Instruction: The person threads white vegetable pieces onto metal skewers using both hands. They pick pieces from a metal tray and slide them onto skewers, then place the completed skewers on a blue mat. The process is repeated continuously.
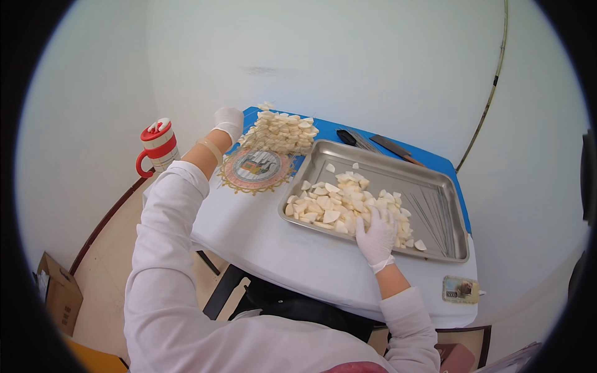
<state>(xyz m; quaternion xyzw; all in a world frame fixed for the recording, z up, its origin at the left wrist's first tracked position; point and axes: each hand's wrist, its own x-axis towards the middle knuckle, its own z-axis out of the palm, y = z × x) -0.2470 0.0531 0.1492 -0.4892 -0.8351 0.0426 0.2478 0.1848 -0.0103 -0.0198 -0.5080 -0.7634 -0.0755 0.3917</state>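
Observation:
My left hand (228,122), in a white glove, is closed at the table's far left corner. A thin metal skewer seems to run from it towards white pieces (266,106) above the stack. Beside it lies a stack of skewered, sliced white pieces (284,130), its skewer ends sticking out. My right hand (378,235), also gloved, reaches over the near rim of a steel tray (317,156), its spread fingers touching a heap of loose, cut white pieces (331,216); whether a piece is between its fingertips is hidden. Bare metal skewers (436,221) lie in the tray's right part.
Behind the tray lie a cleaver (391,145), a black object (346,137) and more skewers (366,141). A round ornate mat (256,170) lies left of the tray. A red-and-white mug (160,145) stands at the left, a phone-like object (460,289) at the near right corner.

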